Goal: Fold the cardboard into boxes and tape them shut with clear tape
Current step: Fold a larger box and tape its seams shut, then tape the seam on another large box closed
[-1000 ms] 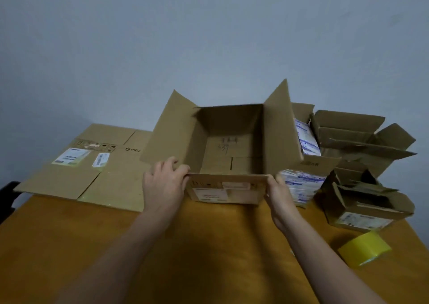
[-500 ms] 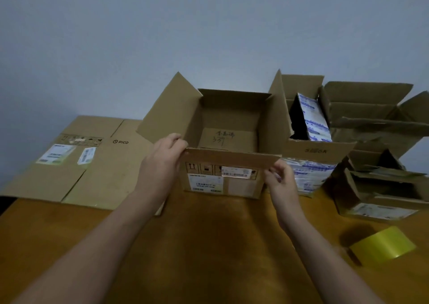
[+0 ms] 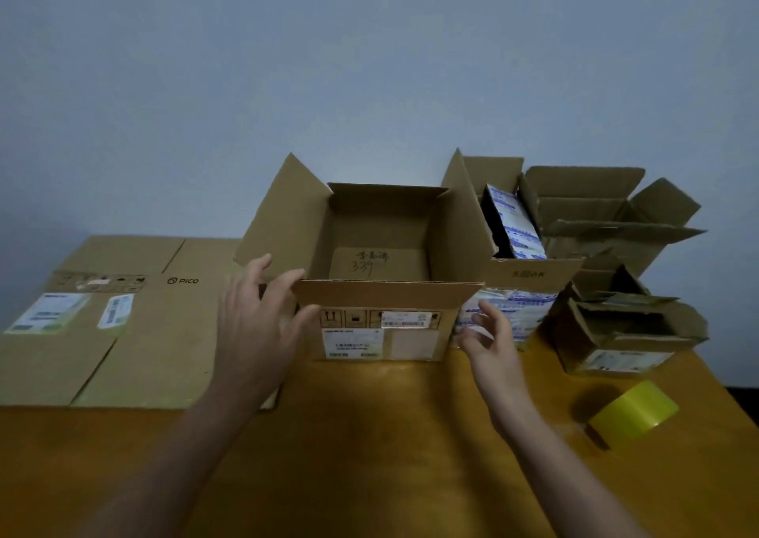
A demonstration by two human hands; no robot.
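Evidently, the open box (image 3: 382, 332) is stood upright at the middle of the table (image 3: 369, 447), labelled face toward the wearer, so that its top can be worked from above. Its front flap (image 3: 386, 295) is turned out toward the camera, and the left side flap (image 3: 283, 217) and right side flap (image 3: 464, 217) are raised and splayed, so the top is judged not yet closed. The left hand (image 3: 254, 320) is held with fingers spread at the near left corner, its fingertips at, or just touching, the end of the front flap; contact cannot be settled. The right hand (image 3: 491, 336) is held just beside the near right corner, fingers loosely curled and nothing gripped. The hands are thus kept apart, one at each front corner, probably to steady the box or take the flaps in turn. The roll of tape (image 3: 632, 414) is laid near the right forearm, presumably for ready reach once the flaps are down. A sheet of flattened cardboard (image 3: 123, 332) is left lying to the left, and other opened boxes (image 3: 616, 332) are crowded at the right.
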